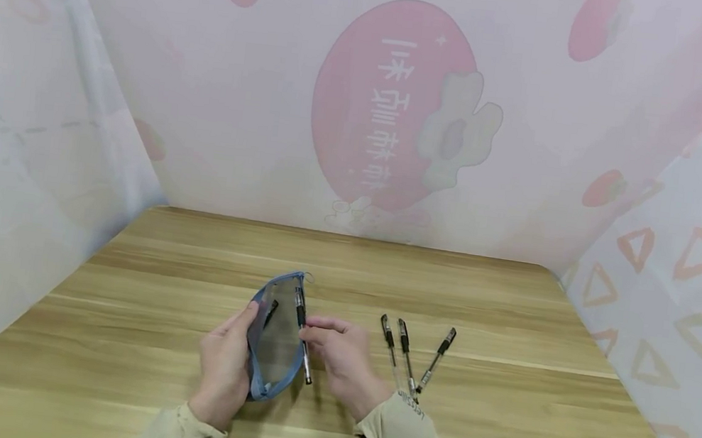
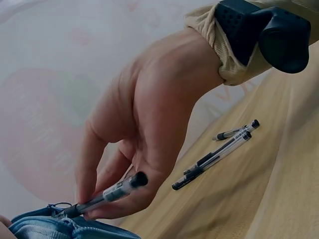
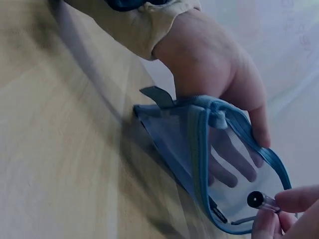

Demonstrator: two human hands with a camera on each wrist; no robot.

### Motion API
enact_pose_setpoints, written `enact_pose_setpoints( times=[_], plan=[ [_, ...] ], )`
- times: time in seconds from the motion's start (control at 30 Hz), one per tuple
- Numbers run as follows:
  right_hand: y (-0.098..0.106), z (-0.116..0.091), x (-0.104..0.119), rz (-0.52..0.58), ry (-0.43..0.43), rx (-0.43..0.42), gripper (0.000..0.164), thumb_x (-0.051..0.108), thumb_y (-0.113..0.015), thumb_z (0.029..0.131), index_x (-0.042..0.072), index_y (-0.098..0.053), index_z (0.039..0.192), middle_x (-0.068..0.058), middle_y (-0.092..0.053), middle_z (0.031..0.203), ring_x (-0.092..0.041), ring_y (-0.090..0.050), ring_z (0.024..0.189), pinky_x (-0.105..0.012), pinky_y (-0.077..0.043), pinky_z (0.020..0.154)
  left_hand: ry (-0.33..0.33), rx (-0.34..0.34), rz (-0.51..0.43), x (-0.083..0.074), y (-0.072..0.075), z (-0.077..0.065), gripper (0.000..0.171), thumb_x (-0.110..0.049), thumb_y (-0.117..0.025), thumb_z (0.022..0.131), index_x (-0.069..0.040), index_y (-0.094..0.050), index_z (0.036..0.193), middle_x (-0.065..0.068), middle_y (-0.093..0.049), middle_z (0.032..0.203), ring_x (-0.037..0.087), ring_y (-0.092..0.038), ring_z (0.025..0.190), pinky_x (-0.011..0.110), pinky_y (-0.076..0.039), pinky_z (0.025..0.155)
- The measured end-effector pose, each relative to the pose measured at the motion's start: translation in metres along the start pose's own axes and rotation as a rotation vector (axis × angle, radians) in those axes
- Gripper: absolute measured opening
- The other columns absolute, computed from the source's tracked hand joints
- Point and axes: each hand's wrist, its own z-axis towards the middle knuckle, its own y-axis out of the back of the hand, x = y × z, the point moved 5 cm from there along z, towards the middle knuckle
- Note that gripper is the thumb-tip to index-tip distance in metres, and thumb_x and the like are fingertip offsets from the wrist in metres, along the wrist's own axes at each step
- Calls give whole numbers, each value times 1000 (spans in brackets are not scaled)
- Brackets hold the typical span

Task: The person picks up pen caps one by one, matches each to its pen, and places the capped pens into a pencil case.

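My left hand (image 1: 228, 363) grips a blue-edged mesh pencil pouch (image 1: 280, 343) by its left side, thumb on the near rim and fingers behind the mesh. In the right wrist view the pouch's zippered mouth (image 3: 200, 149) gapes wide. Between thumb and fingers my right hand (image 1: 342, 361) pinches a clear gel pen with a black cap (image 1: 300, 306), held at the mouth's right edge. A second pen (image 1: 271, 313) shows dark inside the pouch; most of it is hidden.
Three more black-capped pens lie on the wooden table (image 1: 498, 406) to the right: a left pen (image 1: 388, 333), a middle pen (image 1: 405, 346) and a right pen (image 1: 442, 350). Their lower ends meet near my right sleeve (image 1: 412, 432). Printed cloth (image 1: 257, 131) hangs behind the table.
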Motion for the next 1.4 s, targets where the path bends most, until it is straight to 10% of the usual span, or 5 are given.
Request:
enact_pose_setpoints(
  times=[0.4,0.87,1.03,1.4],
  plan=[
    [-7,-3,-5,9,-2,-64,23,-10,-72,80,-10,-68,103,-20,-64,109,-23,-67,90,-31,-55,85,19,35,2,2,-2,-4,49,-32,-66,96,-1,-58,133,13,-55,138,23,-51,125,39,-41,105],
    [-5,0,-6,12,-22,60,19,-9,-68,84,-12,-64,102,-23,-66,101,-26,-68,87,-35,-56,85,29,11,-39,-2,1,1,49,-30,-67,96,2,-56,132,6,-65,124,19,-57,118,33,-44,101],
    [19,1,8,-104,13,80,21,-3,-72,84,-10,-65,103,-20,-68,98,-25,-68,83,-39,-56,85,40,11,-65,-1,3,1,48,-28,-68,96,2,-56,132,-2,-70,112,16,-60,113,32,-46,100],
    [84,6,66,-523,209,155,21,4,-76,86,1,-70,105,-18,-67,106,-26,-64,93,-54,-50,91,60,92,-31,-13,7,-1,54,-31,-62,99,1,-49,140,10,-50,141,14,-51,123,26,-42,103]
  ],
)
